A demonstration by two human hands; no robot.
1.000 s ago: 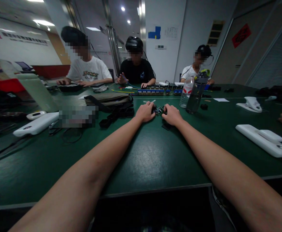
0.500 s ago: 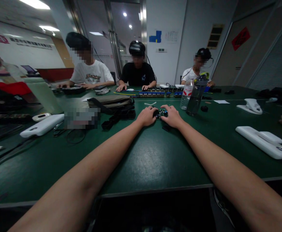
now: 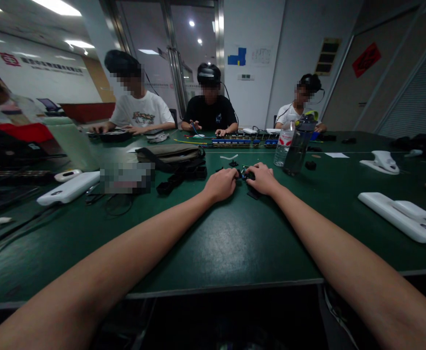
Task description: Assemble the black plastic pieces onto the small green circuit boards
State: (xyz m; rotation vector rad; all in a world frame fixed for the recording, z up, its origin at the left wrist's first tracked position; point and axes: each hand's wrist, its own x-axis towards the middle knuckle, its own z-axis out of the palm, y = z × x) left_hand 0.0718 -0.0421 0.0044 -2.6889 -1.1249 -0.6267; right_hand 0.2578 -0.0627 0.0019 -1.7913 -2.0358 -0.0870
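Observation:
Past the middle of the green table, my left hand (image 3: pixel 221 184) has its fingers closed at a small dark piece, partly hidden by the fingertips. Facing it from the right, my right hand (image 3: pixel 262 179) is curled over a small dark part with green and blue bits (image 3: pixel 245 174); its exact kind is too small to tell. The two sets of fingertips are close together. Just beyond them lie a small black piece (image 3: pixel 233 164) and a pale thin strip (image 3: pixel 229 157). A flat black piece (image 3: pixel 253 194) rests below my right hand.
Left of my hands are joined black open boxes (image 3: pixel 181 178) and a grey-brown bag (image 3: pixel 174 154). Two bottles, one clear (image 3: pixel 282 149) and one dark (image 3: pixel 297 151), stand to the right. White devices (image 3: pixel 399 216) lie farther right. Several people sit around the table.
The part between my hands looks less exposed, and my left fingers are drawn slightly away from my right ones. A small black piece beyond my left hand now shows. The view has shifted slightly.

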